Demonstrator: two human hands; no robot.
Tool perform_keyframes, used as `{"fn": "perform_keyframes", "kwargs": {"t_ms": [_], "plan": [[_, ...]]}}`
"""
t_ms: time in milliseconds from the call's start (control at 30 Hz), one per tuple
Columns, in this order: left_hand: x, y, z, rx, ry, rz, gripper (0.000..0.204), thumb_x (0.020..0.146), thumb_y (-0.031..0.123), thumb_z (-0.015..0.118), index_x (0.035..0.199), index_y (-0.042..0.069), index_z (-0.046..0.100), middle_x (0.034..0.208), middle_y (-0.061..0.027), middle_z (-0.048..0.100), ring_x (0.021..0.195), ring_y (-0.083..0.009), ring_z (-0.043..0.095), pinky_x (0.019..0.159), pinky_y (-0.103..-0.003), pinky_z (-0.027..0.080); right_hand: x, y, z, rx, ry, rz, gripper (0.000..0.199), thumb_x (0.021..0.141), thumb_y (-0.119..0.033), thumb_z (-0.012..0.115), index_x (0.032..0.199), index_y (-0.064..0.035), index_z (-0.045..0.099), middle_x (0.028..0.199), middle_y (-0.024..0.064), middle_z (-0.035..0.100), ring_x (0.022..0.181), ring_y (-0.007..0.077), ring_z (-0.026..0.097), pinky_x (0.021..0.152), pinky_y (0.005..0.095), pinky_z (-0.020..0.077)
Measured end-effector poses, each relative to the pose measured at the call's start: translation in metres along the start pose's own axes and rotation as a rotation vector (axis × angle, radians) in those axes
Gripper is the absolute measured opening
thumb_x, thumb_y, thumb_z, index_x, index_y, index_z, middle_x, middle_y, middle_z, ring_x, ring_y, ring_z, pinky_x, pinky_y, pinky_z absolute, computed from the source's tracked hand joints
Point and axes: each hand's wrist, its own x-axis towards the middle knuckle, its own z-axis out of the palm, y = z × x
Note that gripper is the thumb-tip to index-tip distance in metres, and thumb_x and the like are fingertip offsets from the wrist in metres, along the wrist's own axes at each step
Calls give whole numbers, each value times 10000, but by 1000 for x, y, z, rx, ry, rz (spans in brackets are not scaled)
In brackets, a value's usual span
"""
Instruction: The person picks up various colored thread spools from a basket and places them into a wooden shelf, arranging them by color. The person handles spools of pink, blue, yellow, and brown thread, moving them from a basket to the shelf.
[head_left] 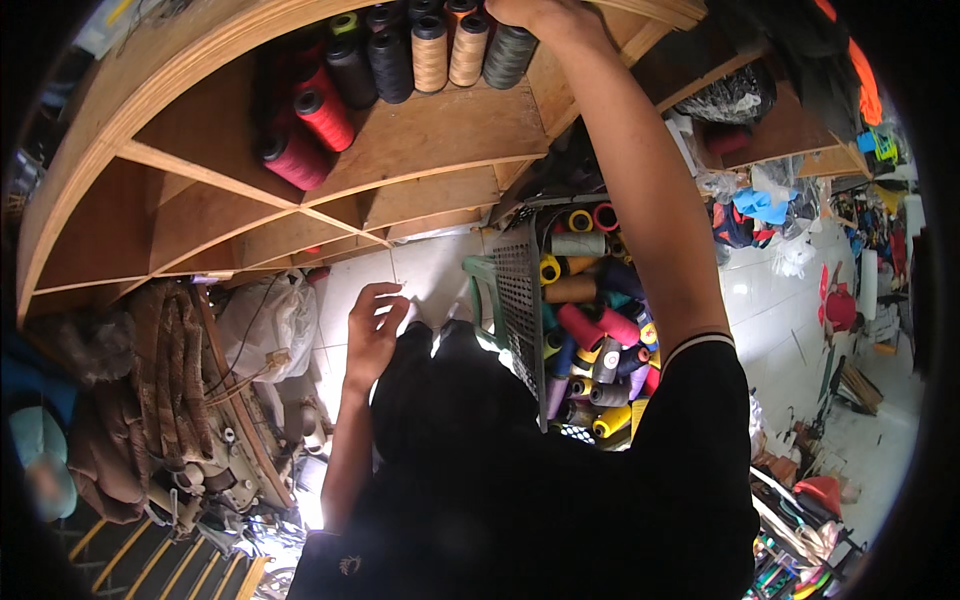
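Note:
My right arm stretches up to a wooden shelf, and my right hand (pixel 522 12) is at the picture's top edge, by the top of a dark grey-green thread spool (pixel 509 57). Its fingers are mostly cut off, so a grip on the spool cannot be made out. Left of that spool stand two tan thread spools (pixel 430 57) and several black ones (pixel 390 66). A red thread spool (pixel 325 120) and a dark pink thread spool (pixel 295 160) lie nearer the shelf's left part. Low on the left, my left hand (pixel 373 335) hangs in the air, fingers loosely bent and apart, holding nothing visible.
A dark plastic crate (pixel 516 300) full of colourful thread spools stands below my right arm, beside a green stool (pixel 483 295). A sewing machine (pixel 235 485), brown fabric (pixel 170 370) and a white plastic bag (pixel 270 325) are at left. Scraps litter the tiled floor (pixel 770 300) at right.

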Motion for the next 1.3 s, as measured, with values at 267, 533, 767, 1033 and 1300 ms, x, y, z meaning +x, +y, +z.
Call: {"fn": "perform_keyframes", "kwargs": {"t_ms": [267, 533, 767, 1033, 1300], "plan": [[-10, -19, -19, -37, 35, -10, 114, 945, 61, 614, 1045, 8, 602, 994, -59, 655, 924, -139, 608, 829, -280, 483, 17, 1, 2, -101, -16, -62, 211, 858, -71, 553, 1028, 38, 616, 1028, 269, 634, 959, 408, 607, 797, 467, 464], [6, -23, -14, 38, -11, 93, 64, 935, 22, 604, 998, 19, 591, 941, -51, 649, 901, -133, 615, 810, -280, 493, 11, 3, 4, -55, 172, -108, 216, 859, -66, 556, 1040, 38, 613, 1018, 268, 636, 954, 416, 608, 792, 477, 461], [13, -12, -1, 36, -78, 123, 74, 917, 3, 612, 984, 25, 590, 929, -49, 657, 901, -137, 631, 781, -291, 506, -30, -3, 16, 92, 611, -119, 221, 860, -62, 558, 1051, 38, 611, 1009, 267, 637, 949, 424, 609, 787, 485, 459], [16, 51, 5, 238, 227, 539, 359, 782, 89, 773, 1081, 18, 586, 1061, -140, 639, 998, -277, 616, 841, -367, 489, -127, -12, 57, 394, 1067, -348, 147, 854, -55, 677, 961, -5, 588, 964, 133, 619, 840, 256, 598, 725, 346, 477], [41, 74, 0, 443, 112, 672, 665, 746, 91, 787, 1324, 12, 467, 1225, -210, 560, 1168, -382, 521, 977, -456, 402, -203, -47, 97, 650, 174, -427, 308, 816, -33, 663, 1107, -29, 561, 1111, 185, 553, 954, 370, 614, 808, 412, 505]]}}
